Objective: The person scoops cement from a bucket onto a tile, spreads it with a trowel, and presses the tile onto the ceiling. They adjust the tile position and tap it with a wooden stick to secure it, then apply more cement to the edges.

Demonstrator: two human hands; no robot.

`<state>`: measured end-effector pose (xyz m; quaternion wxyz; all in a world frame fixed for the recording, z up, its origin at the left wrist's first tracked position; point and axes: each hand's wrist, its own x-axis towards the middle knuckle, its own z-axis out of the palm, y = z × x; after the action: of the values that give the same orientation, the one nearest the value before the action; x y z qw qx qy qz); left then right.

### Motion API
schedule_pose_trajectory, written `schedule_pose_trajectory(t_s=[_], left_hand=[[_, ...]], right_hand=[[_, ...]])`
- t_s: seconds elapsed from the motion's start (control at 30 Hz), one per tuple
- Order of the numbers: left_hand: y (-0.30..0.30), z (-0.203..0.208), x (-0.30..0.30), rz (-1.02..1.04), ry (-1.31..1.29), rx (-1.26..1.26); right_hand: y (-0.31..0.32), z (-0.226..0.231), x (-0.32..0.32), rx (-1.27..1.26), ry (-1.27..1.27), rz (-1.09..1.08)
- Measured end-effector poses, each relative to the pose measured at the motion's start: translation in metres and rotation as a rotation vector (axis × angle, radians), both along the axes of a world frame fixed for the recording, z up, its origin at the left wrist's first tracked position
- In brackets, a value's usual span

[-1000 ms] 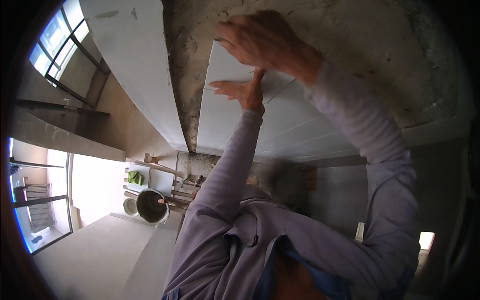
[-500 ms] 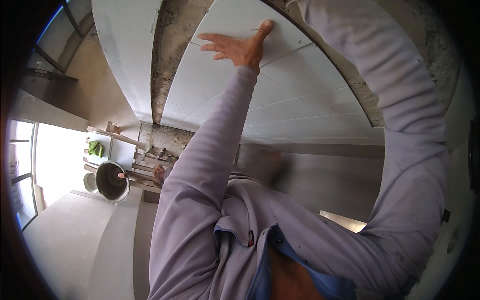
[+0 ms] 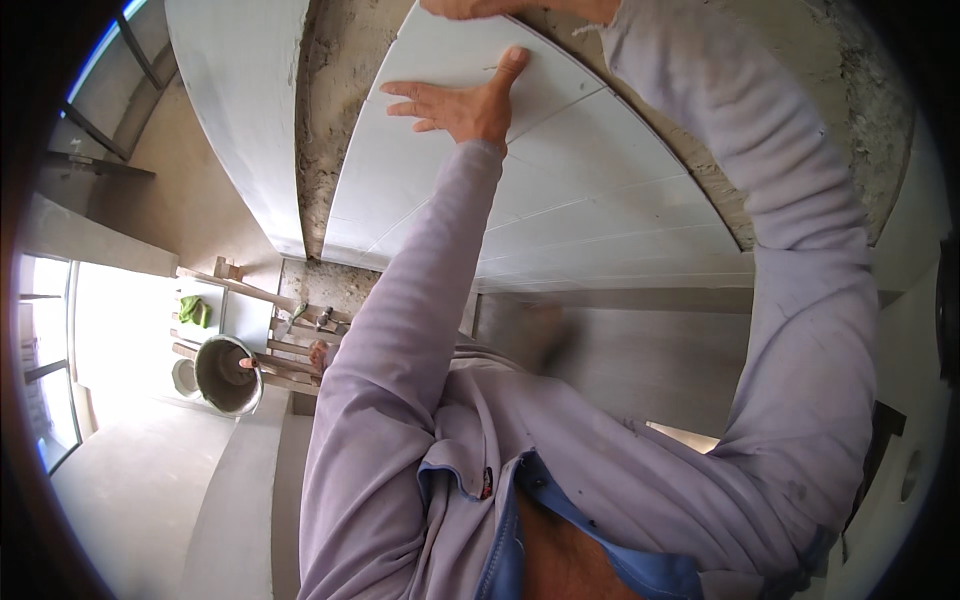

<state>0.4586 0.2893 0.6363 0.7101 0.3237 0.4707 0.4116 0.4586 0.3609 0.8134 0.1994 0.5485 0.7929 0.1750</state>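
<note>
My left hand (image 3: 465, 108) lies flat with spread fingers against a white wall tile (image 3: 550, 75), its thumb pointing up and away. Thin joints run between this tile and the other white tiles (image 3: 590, 205) of the panel. At the top rim of the picture my right hand (image 3: 475, 8) is at the tile's upper edge. The picture's border cuts it off, so its grip is hidden. Both arms wear long pale mauve sleeves.
Rough mortar wall (image 3: 335, 110) flanks the tiles, with another white panel (image 3: 240, 100) further left. Lower left, wooden planks (image 3: 250, 290) carry a bucket (image 3: 228, 375), a green cloth (image 3: 195, 311), a loose white tile (image 3: 245, 318) and hand tools (image 3: 322, 318). A bare foot (image 3: 318, 355) is beside them.
My right hand has come into view at the top, at the tile's upper edge. My left hand stays flat on the tile. The whole view has shifted slightly.
</note>
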Motion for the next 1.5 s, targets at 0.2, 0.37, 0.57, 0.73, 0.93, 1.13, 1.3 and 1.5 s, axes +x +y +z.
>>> schedule_pose_trajectory(t_s=[0.2, 0.37, 0.57, 0.73, 0.93, 1.13, 1.3, 1.5], left_hand=[[0.045, -0.074, 0.038, 0.247, -0.096, 0.252], [-0.004, -0.076, 0.022, 0.024, 0.154, 0.446], [-0.017, -0.070, -0.032, -0.108, 0.026, 0.493], [-0.013, -0.072, -0.028, -0.113, 0.000, 0.474], [-0.007, -0.077, -0.044, 0.041, 0.175, 0.501], [0.028, -0.111, -0.071, 0.169, 0.282, 0.525], [0.055, -0.096, -0.086, 0.166, 0.602, 0.854], [0.085, -0.108, -0.094, 0.092, 0.655, 0.885]], right_hand=[[-0.091, -0.006, -0.027, -0.086, 0.694, 0.117], [-0.147, -0.100, 0.031, 0.112, 0.846, 0.360], [-0.118, -0.109, 0.026, 0.039, 0.855, 0.444], [-0.137, -0.130, 0.042, 0.323, 0.968, 0.135], [-0.187, -0.217, 0.077, 0.437, 1.291, -0.631], [-0.180, -0.249, 0.064, 0.790, 1.088, -0.721], [-0.181, -0.250, 0.071, 0.806, 0.979, -0.629], [-0.186, -0.256, 0.079, 0.850, 0.951, -0.543]])
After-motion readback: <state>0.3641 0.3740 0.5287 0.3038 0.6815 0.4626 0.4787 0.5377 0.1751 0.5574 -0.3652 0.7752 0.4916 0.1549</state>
